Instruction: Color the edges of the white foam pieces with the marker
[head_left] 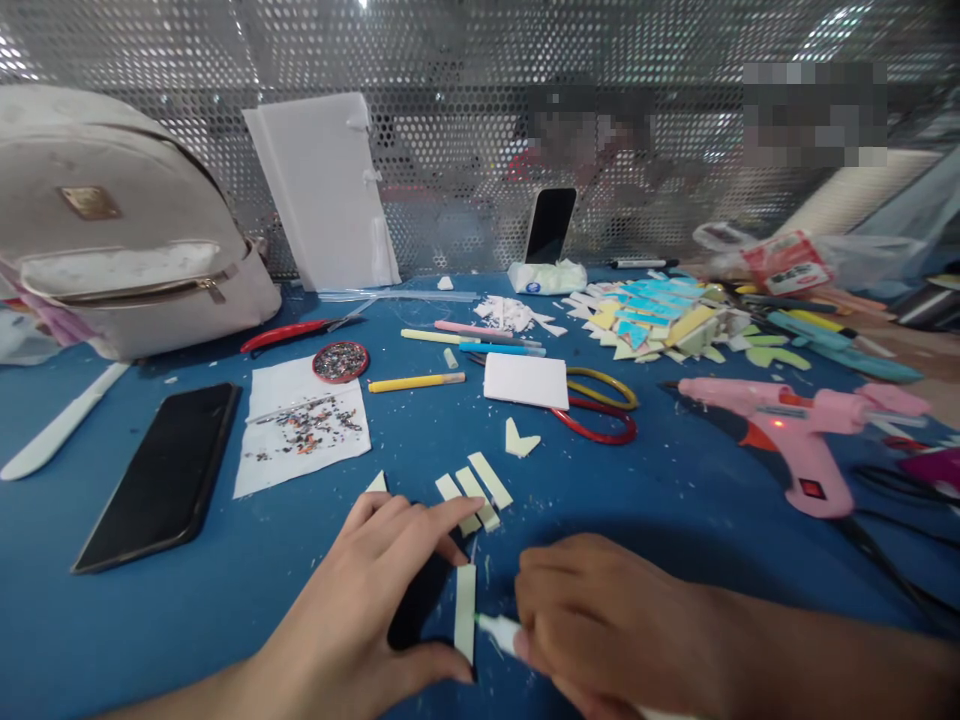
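My left hand (367, 590) lies on the blue table, thumb and forefinger framing a pale foam strip (465, 610) and steadying it at both ends. Curled into a grip, my right hand (600, 625) holds a small white tool (499, 632) whose tip touches the strip's lower right edge. Just beyond my left fingers lie three more cut strips (476, 492), and a small arrow-shaped piece (520, 440) sits farther back.
A black phone (161, 475) and a paper with glitter (300, 430) lie left. Red scissors (600, 420) under a white card (525, 380), a pink glue gun (787, 430), pens, foam scraps (652, 320), a backpack (120, 230) and a mesh wall (450, 120) surround the work spot.
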